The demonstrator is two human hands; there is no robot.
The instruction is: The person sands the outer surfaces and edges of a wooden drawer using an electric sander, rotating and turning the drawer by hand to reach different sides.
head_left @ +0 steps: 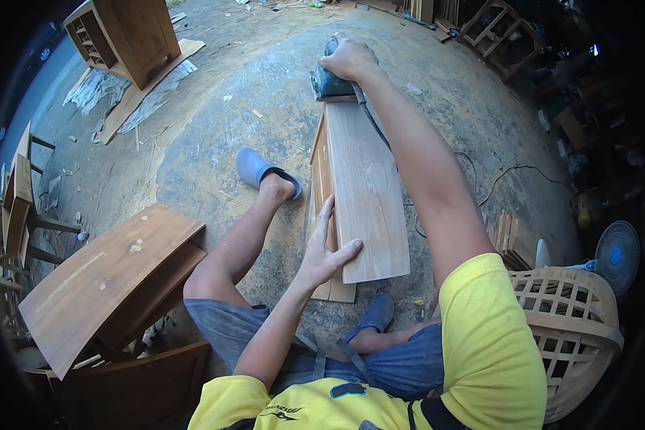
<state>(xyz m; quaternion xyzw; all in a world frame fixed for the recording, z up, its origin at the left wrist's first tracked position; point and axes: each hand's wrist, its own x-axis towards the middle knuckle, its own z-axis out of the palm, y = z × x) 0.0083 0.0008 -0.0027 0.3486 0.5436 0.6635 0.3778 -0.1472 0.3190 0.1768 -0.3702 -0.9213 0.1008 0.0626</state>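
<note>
Nearest, the left hand (321,261) is spread open on the close end of the long wooden piece (371,208), its thumb laid on the pale upper face and its fingers over the left edge, bracing rather than clenching. The piece sits on the floor (265,236) in front of the person, running away from the body. To work it well, that bracing hand should stay firm and out of the tool's path, while passes follow the grain under light, even pressure. Farther along, the power cord (375,123) hangs beneath the right forearm and is best kept off the face being worked. At the far end, the right hand (349,59) is wrapped around what looks like a power sander (328,82), its base apparently resting there; keeping it level matters, since tipping could round the edge.
</note>
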